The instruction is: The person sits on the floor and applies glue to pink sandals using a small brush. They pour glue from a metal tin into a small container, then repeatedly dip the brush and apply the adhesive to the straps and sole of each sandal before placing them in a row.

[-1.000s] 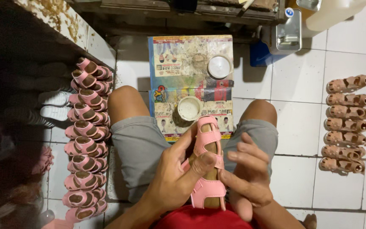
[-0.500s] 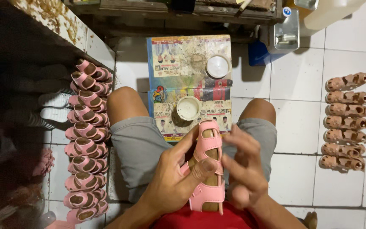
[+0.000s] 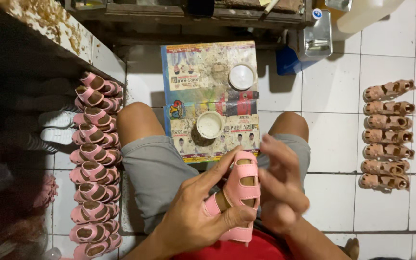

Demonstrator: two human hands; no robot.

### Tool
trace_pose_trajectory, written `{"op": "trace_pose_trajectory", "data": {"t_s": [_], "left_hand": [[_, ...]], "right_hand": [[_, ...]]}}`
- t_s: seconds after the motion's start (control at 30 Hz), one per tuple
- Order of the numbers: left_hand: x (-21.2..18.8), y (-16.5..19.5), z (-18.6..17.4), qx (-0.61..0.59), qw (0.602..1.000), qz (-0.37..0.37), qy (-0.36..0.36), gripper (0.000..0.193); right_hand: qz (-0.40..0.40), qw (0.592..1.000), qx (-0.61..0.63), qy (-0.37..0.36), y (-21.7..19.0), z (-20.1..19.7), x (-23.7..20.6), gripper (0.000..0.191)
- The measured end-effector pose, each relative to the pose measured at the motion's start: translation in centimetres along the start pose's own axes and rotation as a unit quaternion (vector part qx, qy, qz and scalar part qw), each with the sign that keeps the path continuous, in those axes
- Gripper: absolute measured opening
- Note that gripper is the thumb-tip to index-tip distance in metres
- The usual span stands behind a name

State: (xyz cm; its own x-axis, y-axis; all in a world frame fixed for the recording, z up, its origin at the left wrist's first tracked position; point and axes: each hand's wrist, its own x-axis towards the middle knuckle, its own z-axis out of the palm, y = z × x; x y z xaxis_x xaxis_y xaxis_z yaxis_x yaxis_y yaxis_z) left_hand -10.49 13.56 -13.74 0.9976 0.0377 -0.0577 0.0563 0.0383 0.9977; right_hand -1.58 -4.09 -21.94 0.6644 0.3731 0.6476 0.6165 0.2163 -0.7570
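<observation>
A small shoemaking workshop on a white tiled floor [image 3: 333, 139]: rows of small pink strapped sandals [image 3: 92, 163] lie left of the glue-stained printed board [image 3: 188, 72], unfinished brownish sandals [image 3: 386, 135] right of it.

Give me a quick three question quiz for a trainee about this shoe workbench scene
1. True or false: the left hand holds the pink sandal.
2. Which side of the person has the row of tan sandal uppers on the floor tiles? A) left B) right C) behind
3. Fill in: the open round pot stands on a printed ____.

Key
1. True; the right hand, blurred, is beside the sandal.
2. B; the pink sandals line the left.
3. Poster sheet, with the white lid on it too.
</observation>
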Motion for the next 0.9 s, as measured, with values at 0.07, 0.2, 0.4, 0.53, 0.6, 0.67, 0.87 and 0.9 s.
{"op": "trace_pose_trajectory", "data": {"t_s": [0.07,0.2,0.4,0.53,0.6,0.67,0.87,0.9], "left_hand": [[0.0,0.2,0.0,0.016,0.999,0.03,0.009,0.091],[-0.1,0.4,-0.1,0.021,0.999,0.041,0.013,0.092],[-0.1,0.4,-0.2,0.061,0.995,0.082,0.011,0.094],[0.0,0.3,-0.1,0.089,0.989,0.12,0.016,0.092],[0.0,0.3,-0.3,0.101,0.986,0.134,0.021,0.091],[0.0,0.4,-0.6,0.127,0.981,0.147,0.024,0.09],[0.3,0.6,-0.9,0.192,0.966,0.167,0.03,0.088],[0.4,0.6,-0.8,0.196,0.963,0.184,0.031,0.086]], "right_hand": [[-0.071,0.997,0.009,0.02,0.1,0.0,-0.1,0.067],[-0.03,0.998,-0.042,0.038,0.1,0.0,-0.3,0.063],[-0.042,0.999,0.024,0.022,0.1,0.2,-0.4,0.068],[-0.008,0.996,0.087,0.025,0.1,0.0,-0.7,0.066],[0.008,0.996,0.088,0.028,-0.1,-0.1,-1.0,0.064],[0.046,0.997,0.058,0.036,-0.3,-0.3,-1.3,0.061],[-0.03,0.995,0.046,0.079,-0.3,-0.4,-1.0,0.069],[-0.039,0.996,0.044,0.063,-0.1,-0.3,-0.9,0.067]]}}
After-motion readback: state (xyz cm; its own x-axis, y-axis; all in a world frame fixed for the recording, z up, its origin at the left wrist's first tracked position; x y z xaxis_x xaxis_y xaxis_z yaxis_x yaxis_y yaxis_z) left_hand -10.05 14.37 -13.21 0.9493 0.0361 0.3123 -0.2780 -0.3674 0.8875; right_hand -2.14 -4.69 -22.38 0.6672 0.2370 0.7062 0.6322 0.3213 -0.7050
